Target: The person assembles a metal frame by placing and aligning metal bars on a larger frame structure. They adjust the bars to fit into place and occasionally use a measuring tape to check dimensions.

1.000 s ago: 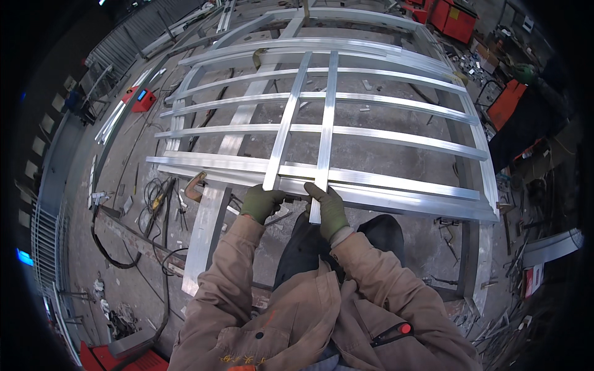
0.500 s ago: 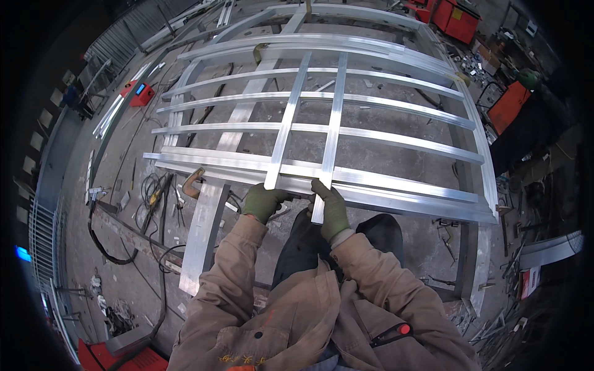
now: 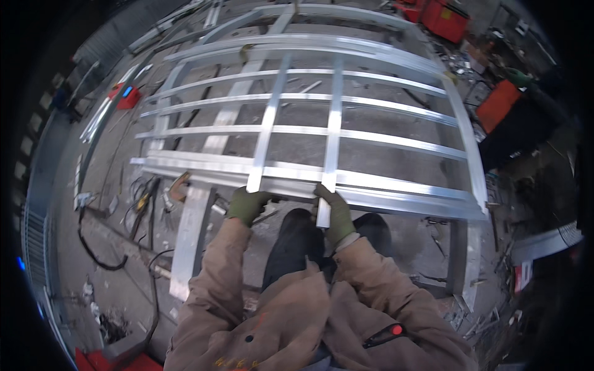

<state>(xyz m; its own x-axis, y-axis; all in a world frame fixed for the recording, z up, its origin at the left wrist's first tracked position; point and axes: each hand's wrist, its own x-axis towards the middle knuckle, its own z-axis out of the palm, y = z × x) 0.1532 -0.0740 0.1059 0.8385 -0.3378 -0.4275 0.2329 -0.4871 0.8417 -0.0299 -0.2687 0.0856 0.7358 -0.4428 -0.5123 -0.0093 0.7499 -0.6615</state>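
I see my left hand (image 3: 247,206) in a green glove curled under the near rail of the metal grid frame (image 3: 396,142), just below the end of the left upright bar (image 3: 267,133). My right hand (image 3: 337,215), gloved too, is clamped around the lower end of the right upright bar (image 3: 333,127), which overhangs the near rail. The hands sit apart, one bar spacing between them. The frame fills the view from 10 to 2 o'clock, lying flat on supports. At 8 o'clock a black cable (image 3: 93,250) loops over the concrete floor (image 3: 105,185), and small tools (image 3: 176,188) lie just left of my left hand. An orange box (image 3: 498,105) sits at 2 o'clock, a red case (image 3: 448,18) at 1, and a red and blue tool (image 3: 125,96) at 10.
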